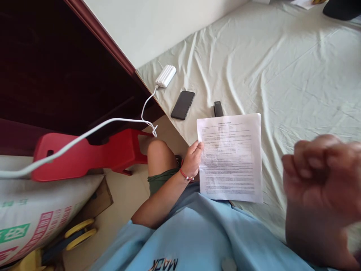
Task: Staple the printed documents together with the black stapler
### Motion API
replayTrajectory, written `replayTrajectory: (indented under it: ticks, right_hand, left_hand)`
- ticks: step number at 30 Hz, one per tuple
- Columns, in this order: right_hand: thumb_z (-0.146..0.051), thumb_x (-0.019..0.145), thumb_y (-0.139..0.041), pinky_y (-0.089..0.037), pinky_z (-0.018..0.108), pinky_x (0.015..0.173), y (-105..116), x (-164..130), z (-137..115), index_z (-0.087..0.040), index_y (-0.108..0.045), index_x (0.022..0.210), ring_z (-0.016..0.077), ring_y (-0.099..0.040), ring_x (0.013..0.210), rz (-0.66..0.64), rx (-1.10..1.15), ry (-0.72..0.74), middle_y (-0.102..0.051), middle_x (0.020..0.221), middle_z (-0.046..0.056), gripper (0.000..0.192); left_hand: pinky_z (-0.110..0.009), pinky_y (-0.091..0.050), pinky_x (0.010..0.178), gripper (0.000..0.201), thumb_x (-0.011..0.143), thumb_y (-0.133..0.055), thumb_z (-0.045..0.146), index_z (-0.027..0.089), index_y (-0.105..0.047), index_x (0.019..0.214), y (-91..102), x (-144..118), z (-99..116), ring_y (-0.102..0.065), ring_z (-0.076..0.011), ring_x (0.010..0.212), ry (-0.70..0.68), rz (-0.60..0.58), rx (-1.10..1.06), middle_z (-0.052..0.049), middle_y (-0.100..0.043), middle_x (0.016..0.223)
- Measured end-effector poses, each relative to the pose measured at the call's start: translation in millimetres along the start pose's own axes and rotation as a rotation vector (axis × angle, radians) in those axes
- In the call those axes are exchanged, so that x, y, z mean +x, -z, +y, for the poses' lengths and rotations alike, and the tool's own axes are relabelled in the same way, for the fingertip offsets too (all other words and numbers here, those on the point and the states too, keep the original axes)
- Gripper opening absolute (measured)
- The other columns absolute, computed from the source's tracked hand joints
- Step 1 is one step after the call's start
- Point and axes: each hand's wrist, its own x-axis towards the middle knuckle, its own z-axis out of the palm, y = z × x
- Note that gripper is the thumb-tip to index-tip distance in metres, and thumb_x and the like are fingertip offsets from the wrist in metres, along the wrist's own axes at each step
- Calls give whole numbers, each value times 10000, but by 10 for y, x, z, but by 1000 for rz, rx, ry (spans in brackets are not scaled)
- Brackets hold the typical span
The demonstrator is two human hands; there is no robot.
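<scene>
In the head view, the left hand (193,158) rests on the left edge of a printed sheet of paper (230,158), fingers loosely curled against that edge; whether it pinches the sheet I cannot tell. The paper lies flat on a pale bedsheet (282,75), near the person, its lines of print too small to read. Just beyond its far edge lies a small black device (217,108), with a black phone (183,105) to the left and a white power bank (166,76) farther left, its cable (84,135) trailing over a red stool (84,154). The right hand (321,188), blurred and close, is curled nearly closed, holding nothing visible. The blue shirt (203,233) reads "MACK", upside down.
</scene>
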Motion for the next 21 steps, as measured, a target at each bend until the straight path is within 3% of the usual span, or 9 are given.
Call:
replayTrajectory:
  ticks: [1, 3, 6, 8, 9, 11, 13, 17, 21]
  right_hand:
    - [-666, 847, -639, -334, 472, 428, -100, 194, 129, -471, -584, 844, 317, -482, 579, 152, 96, -59, -391, 675, 45, 203]
    - [-688, 920, -593, -261, 413, 446, -240, 485, 443, -331, -464, 702, 226, -342, 541, 355, 151, -160, -342, 709, 29, 438]
    - [-786, 892, -587, -220, 375, 450, -278, 617, 934, -298, -342, 609, 181, -267, 516, 410, 112, -284, -302, 627, 5, 615]
    - [-733, 878, -672, -342, 368, 483, -262, 582, 1183, -296, -419, 617, 177, -348, 534, 367, 96, -312, -370, 628, -4, 569]
    - [-684, 851, -741, -445, 372, 555, -260, 555, 1269, -297, -498, 661, 185, -460, 593, 325, 122, -311, -464, 676, 0, 495]
    - [-644, 829, -786, -578, 396, 793, -280, 510, 1364, -317, -656, 878, 210, -664, 847, 193, 247, -328, -678, 919, 14, 356]
    - [-696, 862, -724, -603, 439, 922, -317, 474, 1392, -332, -696, 1117, 254, -727, 1069, 22, 402, -396, -757, 1151, 41, 446]
    - [-675, 886, -732, -651, 456, 800, -366, 390, 1419, -290, -745, 1193, 320, -784, 1022, -259, 499, -550, -817, 1081, 81, 493]
    - [-603, 849, -821, -663, 425, 701, -393, 344, 1485, -266, -796, 1094, 307, -804, 887, -257, 456, -574, -835, 970, 68, 418]
  left_hand:
    - [-377, -528, 1090, 394, 841, -823, 531, 203, -771, 1053, 22, 13, 9, -714, -274, 1233, -8, 8, 3, -87, -815, 1136]
    - [-375, -524, 1100, 381, 851, -817, 525, 203, -773, 1050, 60, 42, 31, -710, -272, 1244, -30, 19, 15, -88, -813, 1161]
    - [-374, -526, 1102, 357, 868, -806, 508, 202, -776, 1049, 89, 77, 86, -704, -272, 1259, -55, 37, 30, -90, -814, 1149]
    - [-378, -535, 1095, 348, 870, -810, 495, 204, -780, 1058, 86, 91, 135, -700, -278, 1271, -60, 42, 30, -89, -816, 1128]
    - [-383, -539, 1094, 350, 867, -817, 493, 206, -782, 1064, 79, 95, 160, -696, -283, 1281, -62, 33, 26, -89, -817, 1122]
    - [-394, -543, 1099, 367, 857, -832, 503, 210, -787, 1074, 58, 99, 201, -688, -291, 1299, -73, -1, 14, -89, -817, 1124]
    - [-401, -542, 1108, 383, 846, -846, 514, 214, -792, 1078, 28, 102, 228, -684, -294, 1309, -81, -37, 4, -88, -817, 1134]
    - [-399, -530, 1124, 376, 840, -853, 508, 222, -792, 1076, -43, 113, 226, -686, -288, 1302, -88, -50, 9, -82, -814, 1164]
    - [-377, -522, 1094, 347, 872, -815, 506, 214, -779, 1056, -83, 169, 166, -699, -270, 1240, -93, -61, 33, -82, -808, 1112]
